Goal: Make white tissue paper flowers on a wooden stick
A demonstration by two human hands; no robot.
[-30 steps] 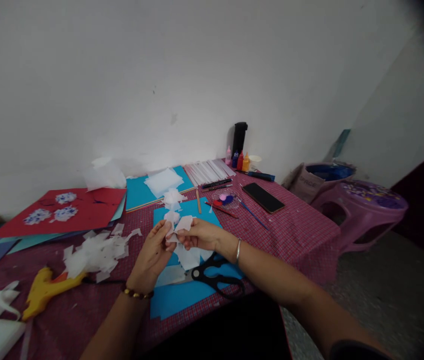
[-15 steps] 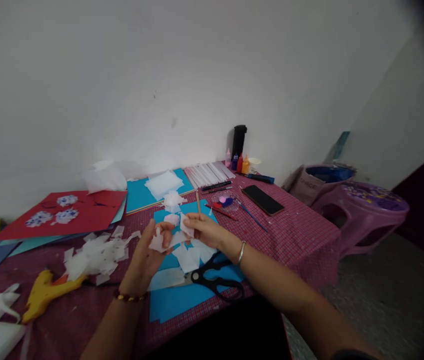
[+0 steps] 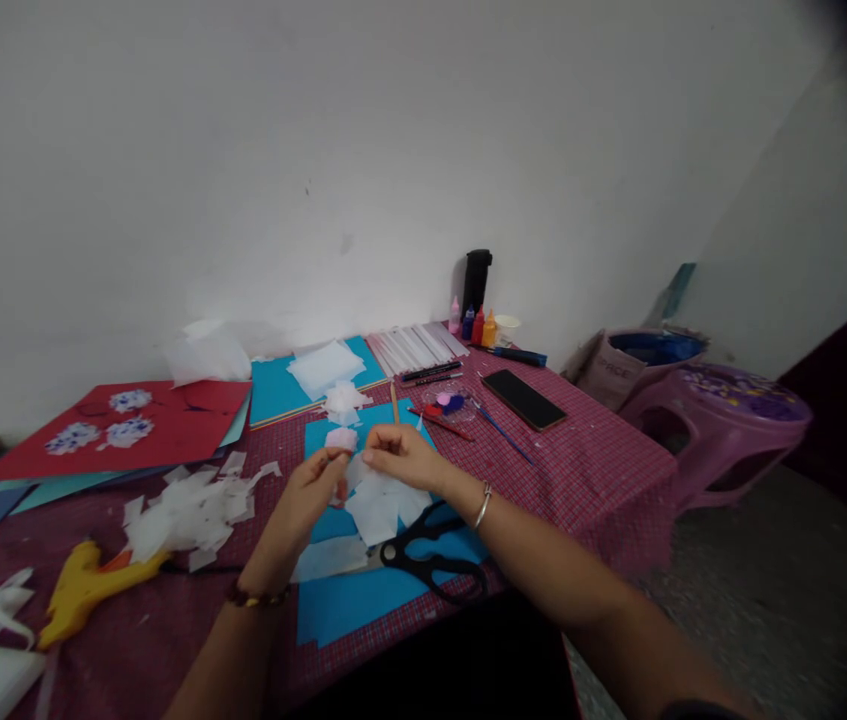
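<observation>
White paper pieces [image 3: 378, 508] lie loosely overlapped on the near blue sheet [image 3: 355, 605], just below the fingers. Over them, the left hand [image 3: 310, 490] is half curled, thumb and forefinger drawn together; the right hand [image 3: 402, 458] is bent inward, its fingertips closed near the left ones. Half a second ago each hand showed a white piece, with a gap between them; now the hands are closer and those pieces are mostly hidden, so I cannot tell what either grips. The work seems to have passed from handling separate pieces to fine fingertip shaping or joining. A pale crumpled clump [image 3: 341, 440] sits just beyond the left fingertips. Nearer, black-handled scissors [image 3: 430, 560] rest across a white strip [image 3: 327, 559]. Farther left lie a scrap pile [image 3: 190, 515] and yellow glue gun [image 3: 85, 595]; right, a phone [image 3: 524, 398].
</observation>
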